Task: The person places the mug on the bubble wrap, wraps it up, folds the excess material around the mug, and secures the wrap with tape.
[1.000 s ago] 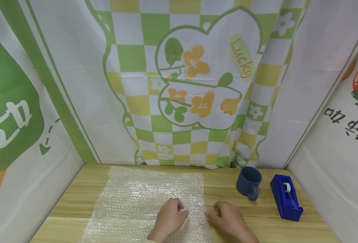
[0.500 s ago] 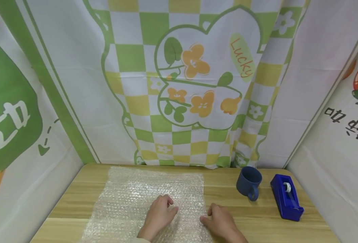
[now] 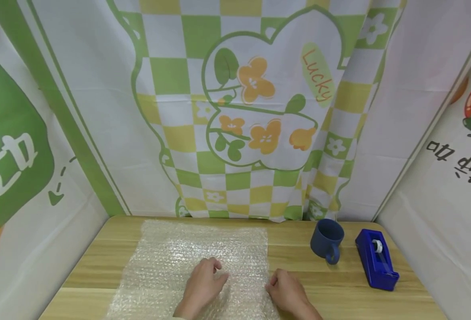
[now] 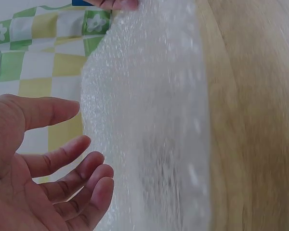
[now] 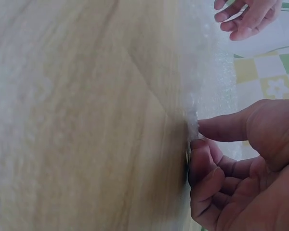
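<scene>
A sheet of clear bubble wrap [image 3: 171, 258] lies flat on the wooden table. Above its right half hovers my left hand [image 3: 203, 282]; in the left wrist view its fingers [image 4: 70, 178] are loosely bent, apart from the thumb, with nothing between them. At the sheet's right edge is my right hand [image 3: 287, 291]. The right wrist view has its thumb [image 5: 226, 126] and curled index finger pinching the edge of the bubble wrap [image 5: 207, 72]. The sheet's near edge runs out of the head view.
Right of the sheet stands a dark blue mug [image 3: 321, 242], handle toward me. Farther right is a blue tape dispenser [image 3: 375, 262] with a roll of clear tape. A checked curtain [image 3: 251, 191] hangs behind the table [image 3: 87, 266], with printed cloth on both sides.
My left hand has shifted left over the bubble wrap. My right hand has moved slightly left onto the sheet's right edge and now pinches it. Mug and dispenser stay put.
</scene>
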Tool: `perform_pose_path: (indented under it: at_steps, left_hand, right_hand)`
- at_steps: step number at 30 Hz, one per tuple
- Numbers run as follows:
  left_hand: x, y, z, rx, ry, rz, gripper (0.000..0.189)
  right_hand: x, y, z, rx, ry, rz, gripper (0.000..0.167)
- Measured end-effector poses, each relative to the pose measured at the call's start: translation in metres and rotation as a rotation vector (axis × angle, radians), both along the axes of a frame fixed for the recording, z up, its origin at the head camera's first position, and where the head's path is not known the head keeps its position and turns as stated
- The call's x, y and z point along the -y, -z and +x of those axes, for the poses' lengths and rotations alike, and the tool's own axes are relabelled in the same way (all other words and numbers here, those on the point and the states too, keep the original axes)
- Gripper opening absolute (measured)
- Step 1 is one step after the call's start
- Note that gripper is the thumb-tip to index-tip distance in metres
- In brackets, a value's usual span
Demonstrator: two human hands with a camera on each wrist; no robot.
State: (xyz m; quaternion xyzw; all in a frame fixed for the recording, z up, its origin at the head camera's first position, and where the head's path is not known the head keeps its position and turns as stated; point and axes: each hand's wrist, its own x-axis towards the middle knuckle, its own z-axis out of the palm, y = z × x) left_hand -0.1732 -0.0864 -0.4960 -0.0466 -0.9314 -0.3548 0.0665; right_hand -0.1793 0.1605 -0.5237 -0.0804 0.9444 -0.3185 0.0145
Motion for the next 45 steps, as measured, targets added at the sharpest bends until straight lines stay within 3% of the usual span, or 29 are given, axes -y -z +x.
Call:
perform_pose_path:
  at_steps: [8,16,34,45]
  left_hand:
    - [0.017,-0.005,0.004,0.0,-0.029,-0.043,0.026]
    - [0.03,-0.007,0.007,0.019,-0.066,-0.079,0.028]
    - [0.031,-0.005,0.013,-0.04,-0.03,-0.195,0.03]
    - [0.033,-0.003,0.018,-0.08,-0.009,-0.225,0.028]
  right_hand:
    - [-0.016,-0.004,0.001,-0.062,0.026,-0.004,0.013]
    - [-0.043,-0.01,-0.001,-0.057,0.105,0.054,0.013]
    - [-0.09,-0.007,-0.002,-0.159,0.217,0.173,0.013]
    - [-0.104,-0.009,-0.006,-0.119,0.263,0.185,0.012]
